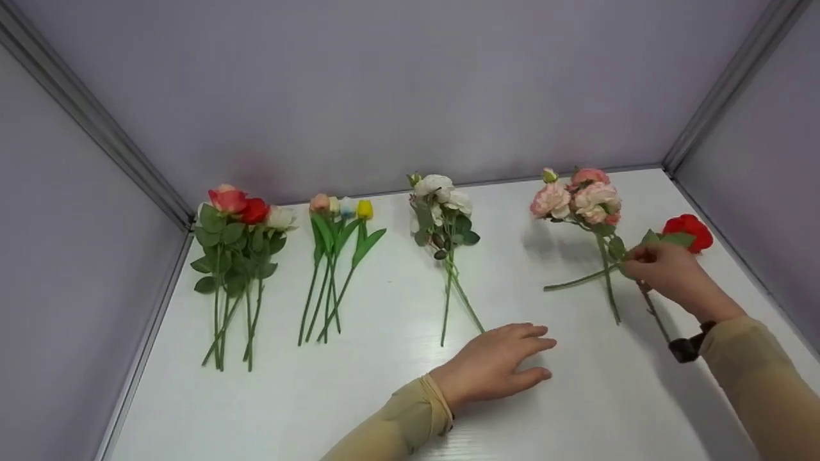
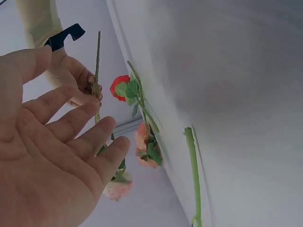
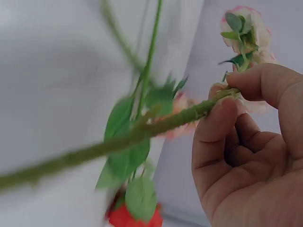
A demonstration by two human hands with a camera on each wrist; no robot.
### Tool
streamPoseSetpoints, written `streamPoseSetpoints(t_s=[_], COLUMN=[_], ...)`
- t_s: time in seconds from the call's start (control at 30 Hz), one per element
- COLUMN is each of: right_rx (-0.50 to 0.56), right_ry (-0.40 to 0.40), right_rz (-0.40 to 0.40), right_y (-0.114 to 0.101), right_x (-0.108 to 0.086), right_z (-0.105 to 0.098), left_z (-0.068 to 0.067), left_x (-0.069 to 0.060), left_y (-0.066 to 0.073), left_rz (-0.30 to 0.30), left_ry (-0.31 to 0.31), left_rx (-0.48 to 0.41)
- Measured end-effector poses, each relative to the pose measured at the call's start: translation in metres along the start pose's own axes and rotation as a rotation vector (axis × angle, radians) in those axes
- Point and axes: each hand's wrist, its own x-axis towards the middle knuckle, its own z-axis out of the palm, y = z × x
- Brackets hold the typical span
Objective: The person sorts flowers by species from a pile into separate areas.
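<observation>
My right hand [image 1: 669, 275] pinches a thorny green stem [image 3: 156, 126] between thumb and fingers. In the right wrist view this stem leads to a pale pink peony [image 3: 244, 30], held up off the table. Just beyond the hand lies a red rose [image 1: 690, 232] with green leaves, its stem pointing left across the table. Another pink peony [image 1: 590, 177] is partly hidden behind the pale blooms. My left hand [image 1: 496, 362] is spread with straight fingers and holds nothing. It is nearest to the stem ends of the white flowers [image 1: 442, 192].
Along the back of the white table [image 1: 384, 403], a bunch of roses [image 1: 234, 202] lies at the far left. Several tulips [image 1: 365, 209] lie to its right, followed by the white flowers. Grey panel walls [image 1: 410, 89] close in the back and both sides.
</observation>
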Motion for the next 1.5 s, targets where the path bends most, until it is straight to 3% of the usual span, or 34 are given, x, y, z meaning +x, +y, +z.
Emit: streamPoseSetpoints(t_s=[0.1, 0.23, 0.33, 0.47, 0.67, 0.8, 0.93, 1.2, 1.5], right_rx=[0.165, 0.407, 0.563, 0.723, 0.882, 0.912, 0.898, 0.969, 0.915], right_ry=[-0.034, -0.061, -0.069, -0.072, -0.073, -0.061, -0.061, -0.096, -0.059], right_rz=[-0.056, -0.116, -0.144, -0.215, -0.306, -0.322, -0.323, -0.328, -0.312], right_y=[-0.023, -0.057, -0.083, -0.115, -0.137, -0.141, -0.143, -0.143, -0.140], right_x=[0.006, 0.013, 0.016, 0.016, 0.012, 0.010, 0.009, 0.006, 0.007], right_z=[0.025, 0.066, 0.095, 0.125, 0.157, 0.168, 0.171, 0.169, 0.167], left_z=[-0.006, -0.013, -0.018, -0.022, -0.018, -0.015, -0.015, -0.014, -0.013], left_x=[-0.008, -0.014, -0.019, -0.027, -0.037, -0.037, -0.037, -0.039, -0.040], left_y=[-0.008, -0.018, -0.026, -0.040, -0.052, -0.054, -0.054, -0.055, -0.056], left_rz=[-0.125, -0.317, -0.419, -0.477, -0.474, -0.481, -0.488, -0.484, -0.493], left_ry=[0.040, 0.121, 0.193, 0.282, 0.367, 0.374, 0.367, 0.336, 0.298], left_rx=[-0.150, -0.425, -0.615, -0.781, -1.026, -1.067, -1.067, -1.029, -1.018])
